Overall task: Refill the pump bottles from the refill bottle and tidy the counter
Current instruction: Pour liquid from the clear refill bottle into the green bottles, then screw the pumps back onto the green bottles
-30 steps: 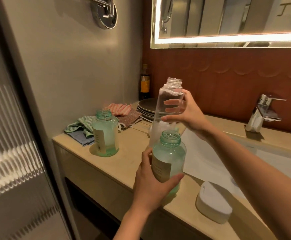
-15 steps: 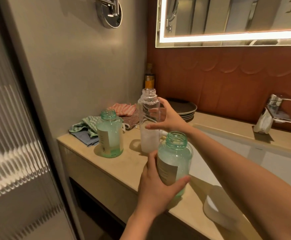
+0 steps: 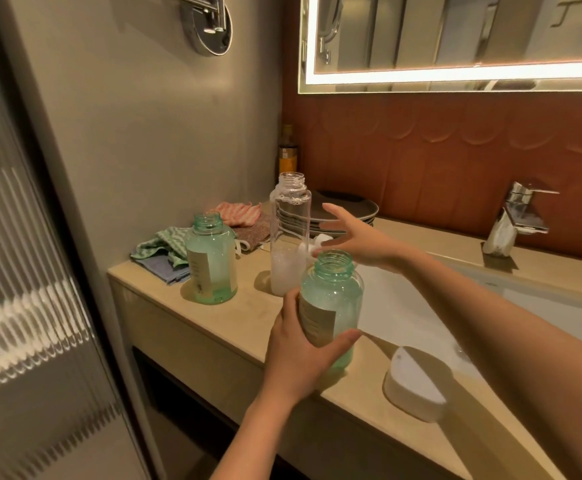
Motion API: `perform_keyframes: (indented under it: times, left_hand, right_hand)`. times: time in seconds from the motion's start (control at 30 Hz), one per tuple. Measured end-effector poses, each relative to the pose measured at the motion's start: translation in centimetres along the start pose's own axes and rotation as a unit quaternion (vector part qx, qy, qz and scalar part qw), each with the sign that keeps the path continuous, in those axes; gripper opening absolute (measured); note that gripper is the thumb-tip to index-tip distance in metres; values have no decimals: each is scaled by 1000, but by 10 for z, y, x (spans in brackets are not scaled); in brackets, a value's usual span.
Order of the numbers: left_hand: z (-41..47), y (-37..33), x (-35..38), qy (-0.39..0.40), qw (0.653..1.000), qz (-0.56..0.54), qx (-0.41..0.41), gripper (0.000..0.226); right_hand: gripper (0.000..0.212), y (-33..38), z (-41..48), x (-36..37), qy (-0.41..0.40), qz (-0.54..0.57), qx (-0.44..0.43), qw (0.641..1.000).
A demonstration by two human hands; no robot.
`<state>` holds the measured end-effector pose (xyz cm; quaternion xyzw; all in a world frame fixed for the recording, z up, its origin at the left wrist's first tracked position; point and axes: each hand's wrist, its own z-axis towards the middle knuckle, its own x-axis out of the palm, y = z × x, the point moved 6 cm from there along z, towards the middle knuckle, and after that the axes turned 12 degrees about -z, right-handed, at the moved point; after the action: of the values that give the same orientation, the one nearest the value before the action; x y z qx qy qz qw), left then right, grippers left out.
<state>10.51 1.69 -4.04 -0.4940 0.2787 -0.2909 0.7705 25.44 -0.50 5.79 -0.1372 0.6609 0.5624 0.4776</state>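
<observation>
**Other things on and around the counter**

A stack of dark plates stands at the back of the counter, against the brown wall panel. Just left of the plates lie folded cloths: a pink striped cloth, a brown one beside it, and nearer the edge a green patterned cloth on top of a blue one. In the corner stands a dark bottle with a yellow label; its text is too small to read. A chrome faucet is at the far side of the white sink. A white rounded object, perhaps a soap dish, sits near the front edge. Above hang a lit mirror and a chrome wall fitting.
</observation>
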Motion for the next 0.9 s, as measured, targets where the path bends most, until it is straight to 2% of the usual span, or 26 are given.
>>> perform_keyframes:
  times: [0.2, 0.33, 0.4, 0.5, 0.6, 0.7, 0.8, 0.9]
  left_hand:
    - [-1, -1, 0, 4, 1000, -13, 1, 88]
    - [0, -2, 0, 7, 1000, -21, 10, 87]
    - [-1, -4, 1, 10, 1000, -24, 16, 87]
    - [-1, -4, 1, 9, 999, -36, 24, 88]
    - [0, -2, 1, 11, 999, -39, 27, 94]
    - [2, -3, 2, 19, 998, -44, 30, 98]
    - [2, -3, -2, 26, 993, -111, 34, 105]
    - [5, -5, -17, -16, 985, -170, 42, 89]
  right_hand:
    - [54, 0, -58, -24, 23, -197, -24, 980]
    - [38, 10, -95, -26, 68, -283, -19, 956]
    - [42, 14, -112, -20, 125, -328, 5, 937]
    - [59, 15, -132, -7, 212, -381, 46, 898]
    - [72, 6, -144, 7, 270, -410, 95, 866]
    - [77, -2, -150, 21, 281, -457, 99, 838]
    - [71, -5, -149, 32, 264, -474, 81, 836]
    - [70, -3, -142, 24, 245, -472, 71, 844]
